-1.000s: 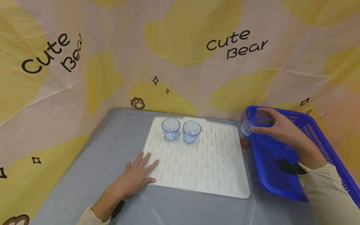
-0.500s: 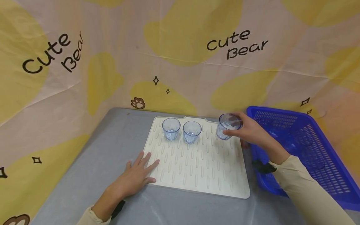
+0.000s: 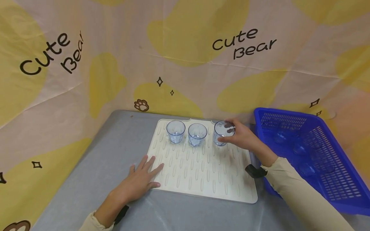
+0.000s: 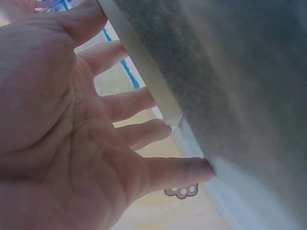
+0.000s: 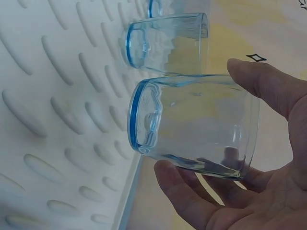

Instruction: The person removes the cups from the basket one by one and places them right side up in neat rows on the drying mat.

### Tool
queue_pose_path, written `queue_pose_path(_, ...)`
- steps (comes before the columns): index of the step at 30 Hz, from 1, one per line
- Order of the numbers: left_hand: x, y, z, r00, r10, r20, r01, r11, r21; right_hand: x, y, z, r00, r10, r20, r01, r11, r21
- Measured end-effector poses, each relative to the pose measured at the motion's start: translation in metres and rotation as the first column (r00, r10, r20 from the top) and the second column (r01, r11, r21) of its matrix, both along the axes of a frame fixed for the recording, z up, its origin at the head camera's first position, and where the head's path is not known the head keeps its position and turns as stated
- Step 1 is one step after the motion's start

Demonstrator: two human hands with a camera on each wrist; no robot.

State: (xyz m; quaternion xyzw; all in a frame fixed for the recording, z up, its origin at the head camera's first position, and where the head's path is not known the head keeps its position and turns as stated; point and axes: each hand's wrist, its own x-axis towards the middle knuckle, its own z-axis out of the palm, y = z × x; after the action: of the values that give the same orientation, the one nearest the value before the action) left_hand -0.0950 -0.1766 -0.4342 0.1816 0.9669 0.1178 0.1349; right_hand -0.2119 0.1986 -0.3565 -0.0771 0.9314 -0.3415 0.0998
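My right hand (image 3: 242, 136) grips a clear bluish drinking glass (image 5: 192, 127) by its side, thumb on one side and fingers on the other. The glass is upright, its base close over the white ridged drying mat (image 3: 199, 173). To its left on the mat stand two similar glasses, the middle glass (image 3: 197, 134) and the left glass (image 3: 175, 132). My left hand (image 3: 140, 181) lies with fingers spread on the mat's left edge. In the left wrist view, the left fingers (image 4: 129, 103) are straight, their tips at the mat's edge.
A blue plastic basket (image 3: 341, 154) stands right of the mat, with several clear glasses (image 3: 299, 148) inside. The grey table (image 3: 115, 141) ends at a yellow and pink printed cloth (image 3: 185, 64) hanging behind and at the left.
My right hand has carried the glass left from over the basket's edge to the mat, lowering it beside the middle glass. The left hand has stayed in place.
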Motion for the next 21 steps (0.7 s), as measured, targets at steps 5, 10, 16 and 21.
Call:
queue_pose_path(5, 0.001, 0.000, 0.001, 1.000, -0.012, -0.020, 0.012, 1.000, 0.004, 0.000, 0.000, -0.004, 1.000, 0.011, -0.019, -0.011, 1.000, -0.002)
queue_pose_path(10, 0.002, 0.000, 0.002, 1.000, -0.016, -0.025, 0.016, 1.000, 0.010, -0.003, 0.000, -0.008, 0.999, 0.020, -0.027, -0.020, 1.000, -0.009)
queue_pose_path(16, 0.001, 0.000, 0.001, 1.000, -0.011, -0.024, 0.011, 1.000, 0.011, -0.007, -0.001, -0.014, 1.000, 0.021, -0.023, -0.021, 1.000, -0.001)
queue_pose_path(21, 0.000, 0.001, -0.001, 1.000, -0.005, -0.022, 0.006, 1.000, 0.011, -0.009, -0.003, -0.017, 0.999, 0.033, -0.016, -0.033, 0.999, -0.001)
